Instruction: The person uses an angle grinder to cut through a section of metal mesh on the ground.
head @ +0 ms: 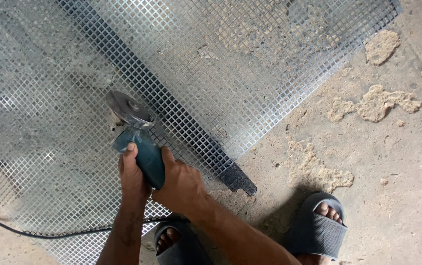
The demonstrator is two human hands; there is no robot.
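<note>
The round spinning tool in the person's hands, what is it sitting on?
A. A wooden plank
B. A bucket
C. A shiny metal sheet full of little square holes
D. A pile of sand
C: the angle grinder, gripped by the left hand and the right hand, has its disc down on the perforated metal sheet that lies on the concrete floor.

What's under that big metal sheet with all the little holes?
Under the mesh sheet, grey concrete floor shows through the holes, and a dark bar runs diagonally beneath. The grinder and hands hide one patch.
</note>
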